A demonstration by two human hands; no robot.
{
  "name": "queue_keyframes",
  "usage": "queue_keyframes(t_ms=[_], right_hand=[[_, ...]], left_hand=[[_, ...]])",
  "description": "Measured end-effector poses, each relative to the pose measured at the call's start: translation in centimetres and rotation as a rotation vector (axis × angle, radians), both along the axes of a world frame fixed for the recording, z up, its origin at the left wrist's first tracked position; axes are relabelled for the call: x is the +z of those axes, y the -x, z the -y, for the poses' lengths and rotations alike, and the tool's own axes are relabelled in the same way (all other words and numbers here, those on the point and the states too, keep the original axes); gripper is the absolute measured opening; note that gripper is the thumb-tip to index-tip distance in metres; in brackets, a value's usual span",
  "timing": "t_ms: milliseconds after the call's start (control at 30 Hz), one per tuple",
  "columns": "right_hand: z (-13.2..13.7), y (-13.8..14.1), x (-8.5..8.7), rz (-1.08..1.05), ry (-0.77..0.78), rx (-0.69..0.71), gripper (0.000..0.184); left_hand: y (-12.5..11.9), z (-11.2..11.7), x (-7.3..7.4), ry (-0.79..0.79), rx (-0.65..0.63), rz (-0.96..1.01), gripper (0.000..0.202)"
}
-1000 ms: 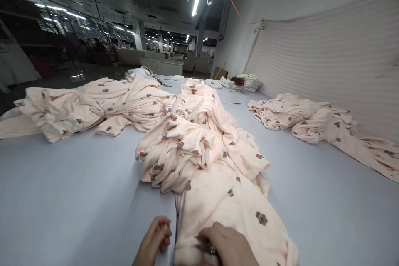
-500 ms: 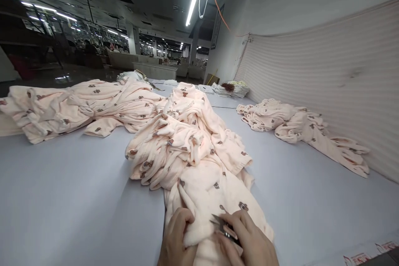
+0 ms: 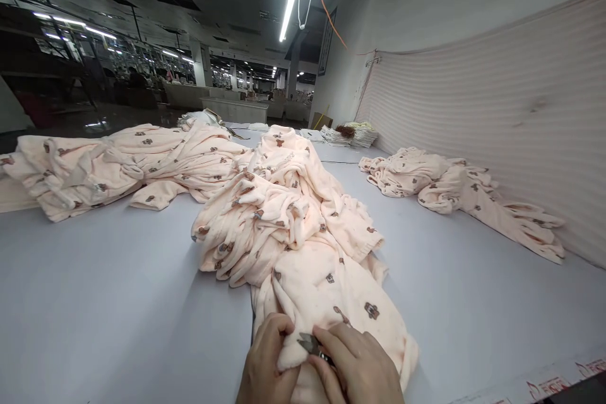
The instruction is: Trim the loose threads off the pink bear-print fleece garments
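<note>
The desk [image 3: 95, 303] was one broad pale surface. On it lay three heaps of peach fleece printed with small brown motifs: a long heap [image 3: 118, 167] at far left, a central heap [image 3: 284, 202] running toward me, and a smaller heap [image 3: 454, 192] at right, near the striped wall covering [image 3: 497, 107]. One low stack of folded pale pieces [image 3: 353, 134] sat at the far end. Pieces within each heap could not be counted; they overlapped.

The near garment [image 3: 331, 290] trailed off the central heap to the desk's front edge, directly under my two hands.

My left hand [image 3: 267, 363] was closed, pinching a fold of that garment's edge. My right hand [image 3: 360, 369] was closed around one pair of small metal thread snips [image 3: 307, 344], blades pointing at the pinched fold and touching or nearly touching the pile; I could not tell whether the blades were parted.

Risks, as judged:
- Blade tips sat close to my left fingertips [image 3: 284, 328]; a slip could nick them.
- Deep pile hid the thread base; cutting too low could nick the fleece itself.
- The garment was still joined to the central heap; a tug could drag the heap forward.
</note>
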State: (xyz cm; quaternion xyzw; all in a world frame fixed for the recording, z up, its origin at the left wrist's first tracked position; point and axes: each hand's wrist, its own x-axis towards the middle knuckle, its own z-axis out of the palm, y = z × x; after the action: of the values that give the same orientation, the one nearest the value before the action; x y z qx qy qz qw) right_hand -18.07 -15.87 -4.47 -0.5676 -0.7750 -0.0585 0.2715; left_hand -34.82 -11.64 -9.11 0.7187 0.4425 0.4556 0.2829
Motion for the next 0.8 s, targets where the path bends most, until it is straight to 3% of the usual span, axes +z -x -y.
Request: queue_keyframes(t_ms=[333,433,533,633,800], right_hand=[[0.1,-0.3,-0.2,-0.149,0.049,-0.026,0.024],[-0.1,-0.4,-0.3,-0.081,0.06,-0.033,0.026],[-0.5,-0.4,-0.4,0.008,0.025,-0.146,0.023],[-1.1,-0.4,0.0,-0.032,0.017,-0.23,0.018],[-0.7,-0.8,2.0,-0.163,0.141,-0.075,0.021]], left_hand=[[-0.7,0.1,-0.3,0.151,0.035,0.2,0.024],[-0.7,0.1,0.0,0.17,0.035,0.218,0.031],[-0.9,0.1,0.0,0.128,0.056,0.213,0.037],[-1.0,0.0,-0.2,0.081,0.071,0.185,0.039],[-1.2,0.0,0.1,0.058,0.083,0.194,0.033]])
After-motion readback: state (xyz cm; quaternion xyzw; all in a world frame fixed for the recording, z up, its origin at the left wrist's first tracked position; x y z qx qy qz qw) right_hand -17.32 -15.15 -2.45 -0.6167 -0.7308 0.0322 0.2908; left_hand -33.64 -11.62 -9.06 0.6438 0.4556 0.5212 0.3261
